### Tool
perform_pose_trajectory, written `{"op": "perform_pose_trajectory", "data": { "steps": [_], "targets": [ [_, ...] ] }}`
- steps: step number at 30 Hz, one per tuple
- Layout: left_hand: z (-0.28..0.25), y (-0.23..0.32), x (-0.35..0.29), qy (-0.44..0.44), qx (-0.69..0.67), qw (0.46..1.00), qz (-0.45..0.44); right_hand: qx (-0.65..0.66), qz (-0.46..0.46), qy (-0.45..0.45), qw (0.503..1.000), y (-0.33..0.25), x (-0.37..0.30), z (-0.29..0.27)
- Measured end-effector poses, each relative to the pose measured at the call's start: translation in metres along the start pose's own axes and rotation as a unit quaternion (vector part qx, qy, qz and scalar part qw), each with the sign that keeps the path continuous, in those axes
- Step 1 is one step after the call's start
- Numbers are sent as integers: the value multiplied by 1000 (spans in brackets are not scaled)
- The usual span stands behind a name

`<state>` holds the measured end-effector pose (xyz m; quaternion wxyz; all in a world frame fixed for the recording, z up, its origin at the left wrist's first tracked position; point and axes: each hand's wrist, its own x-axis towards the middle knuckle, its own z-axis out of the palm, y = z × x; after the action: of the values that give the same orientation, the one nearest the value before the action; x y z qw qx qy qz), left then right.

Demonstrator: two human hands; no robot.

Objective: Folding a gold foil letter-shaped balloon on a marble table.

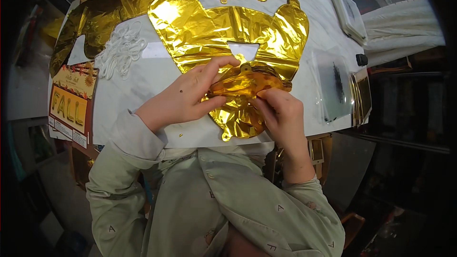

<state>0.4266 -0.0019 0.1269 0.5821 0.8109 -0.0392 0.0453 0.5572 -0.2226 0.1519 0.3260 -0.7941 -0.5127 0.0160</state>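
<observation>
Flat gold foil lies partly folded near the front edge of the table, forming a bunched gold foil balloon [238, 121]. My left hand [188, 93] holds its left side, the index finger over the far edge and the thumb on the near side. On its right side, the fingertips of my right hand [285, 114] pinch the foil; what exactly lies between them is hidden. Just beyond, under the bunch, spreads a larger flat gold letter balloon [219, 28] with a four-sided cut-out and rounded tabs.
Further gold foil balloons [131, 0] lie at the far left and far edge. White string [123, 50] sits tangled left of my hands, beside a printed balloon package [71, 104]. A clear plastic sleeve [333, 85] and a white-framed tray [349, 16] are at the right.
</observation>
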Motion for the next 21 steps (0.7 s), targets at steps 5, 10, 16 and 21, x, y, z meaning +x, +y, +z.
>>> {"op": "perform_pose_trajectory", "data": {
  "steps": [5,10,16,21],
  "targets": [
    [-1,9,0,-7,51,998,-27,125,37,-58,990,-1,-5,-13],
    [1,5,0,31,1,999,-21,200,72,1,977,-9,-16,-16],
    [4,5,2,63,51,997,-17,60,-119,15,991,-10,-27,-38],
    [8,-4,2,79,53,995,18,56,-89,-74,992,-4,-35,-26]
  ]
}}
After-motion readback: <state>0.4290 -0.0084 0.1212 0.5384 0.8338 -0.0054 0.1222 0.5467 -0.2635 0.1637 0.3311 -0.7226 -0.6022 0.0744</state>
